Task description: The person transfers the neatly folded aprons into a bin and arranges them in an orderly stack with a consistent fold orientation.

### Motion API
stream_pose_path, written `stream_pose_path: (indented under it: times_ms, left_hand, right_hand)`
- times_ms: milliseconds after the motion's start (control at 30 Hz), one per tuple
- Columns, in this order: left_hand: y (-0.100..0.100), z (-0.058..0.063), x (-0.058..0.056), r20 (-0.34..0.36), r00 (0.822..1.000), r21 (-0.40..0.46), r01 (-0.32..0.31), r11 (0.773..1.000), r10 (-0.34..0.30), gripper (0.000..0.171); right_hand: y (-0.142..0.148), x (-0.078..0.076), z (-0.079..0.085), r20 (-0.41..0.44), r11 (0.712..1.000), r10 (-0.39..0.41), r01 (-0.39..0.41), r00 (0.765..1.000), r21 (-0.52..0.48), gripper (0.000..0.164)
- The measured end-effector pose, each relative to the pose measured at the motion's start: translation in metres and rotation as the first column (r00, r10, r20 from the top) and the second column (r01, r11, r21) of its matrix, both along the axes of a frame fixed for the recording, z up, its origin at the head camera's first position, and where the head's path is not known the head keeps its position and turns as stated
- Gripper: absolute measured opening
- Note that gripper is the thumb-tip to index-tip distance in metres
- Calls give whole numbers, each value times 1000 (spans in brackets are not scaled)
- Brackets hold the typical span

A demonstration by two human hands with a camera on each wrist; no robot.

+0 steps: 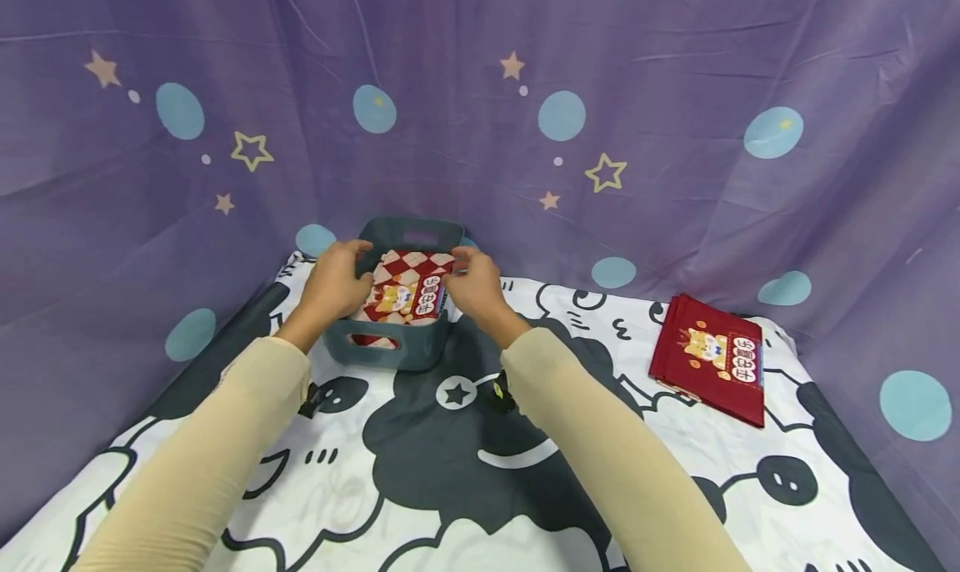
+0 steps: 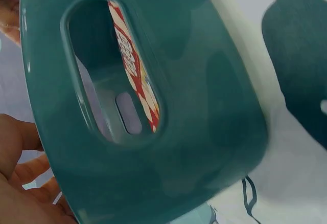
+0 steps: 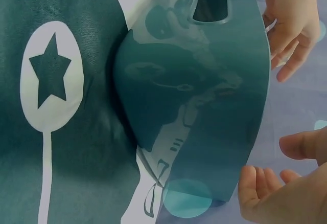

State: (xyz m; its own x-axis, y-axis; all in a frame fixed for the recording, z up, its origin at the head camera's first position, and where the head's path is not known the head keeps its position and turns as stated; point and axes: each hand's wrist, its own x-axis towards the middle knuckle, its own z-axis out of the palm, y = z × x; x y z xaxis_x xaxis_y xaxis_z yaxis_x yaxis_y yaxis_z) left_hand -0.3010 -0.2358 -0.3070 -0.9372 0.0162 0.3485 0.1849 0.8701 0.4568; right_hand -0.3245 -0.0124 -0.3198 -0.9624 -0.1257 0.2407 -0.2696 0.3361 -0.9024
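A dark green plastic basket (image 1: 420, 348) with handle slots stands at the back of the bed-like surface. Inside it lies a flat red-and-cream chequered item (image 1: 401, 287) with a cartoon dog and white lettering; its edge shows through the slot in the left wrist view. My left hand (image 1: 336, 284) is at the basket's left rim, fingers loosely bent. On the opposite side, my right hand (image 1: 480, 293) hovers by the right rim; in the right wrist view its thumb and fingers (image 3: 260, 180) are apart with nothing between them. Whether either hand touches the rim is unclear.
A flat dark red item (image 1: 708, 357) with a similar cartoon dog lies at the right of the surface. Black-and-white cartoon fabric (image 1: 322, 480) covers the surface. A purple curtain (image 1: 465, 55) with stars and blue dots hangs directly behind the basket.
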Motion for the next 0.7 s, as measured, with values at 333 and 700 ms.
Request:
stream_pose_path:
  times_ms: [333, 700]
  left_hand:
    - [25, -9, 8, -63, 997, -24, 51, 998, -52, 53]
    - [60, -17, 15, -184, 976, -52, 107, 993, -115, 49]
  right_hand:
    - [16, 5, -1, -76, 999, 34, -32, 997, 21, 47]
    - [39, 7, -6, -166, 998, 52, -47, 985, 37, 46]
